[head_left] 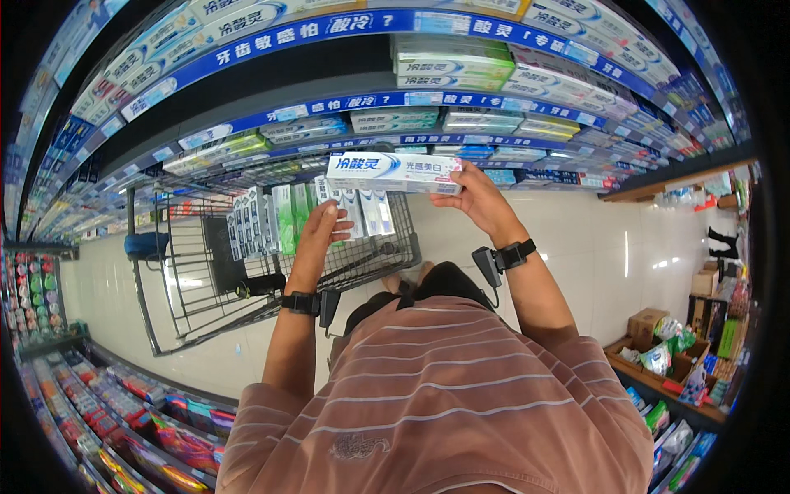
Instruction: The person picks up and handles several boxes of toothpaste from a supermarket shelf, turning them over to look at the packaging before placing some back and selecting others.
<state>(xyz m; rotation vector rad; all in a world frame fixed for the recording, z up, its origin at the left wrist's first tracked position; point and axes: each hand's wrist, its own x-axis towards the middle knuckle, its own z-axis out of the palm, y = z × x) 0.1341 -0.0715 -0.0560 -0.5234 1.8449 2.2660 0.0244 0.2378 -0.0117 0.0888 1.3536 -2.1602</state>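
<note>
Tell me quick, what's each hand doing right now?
Left hand: open, fingers loosely bent, apparently empty, above the shopping cart.
Right hand: closed, holding a long white box by its right end.

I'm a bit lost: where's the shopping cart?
In the head view, the shopping cart stands left of centre, beside the shelves ahead, with the left hand above its boxes.

Shelving [354,103] ahead, toothpaste cartons [448,66] on tiers; single carton [395,170] before it, in right hand [473,202]; shopping cart [413,241] front-left of person [436,387], carton row [288,218] inside; left hand [322,226] over cart, beside row; display bin [657,376] far right, cardboard box [647,323] near its back; shelved packets [185,440] behind-left
</note>
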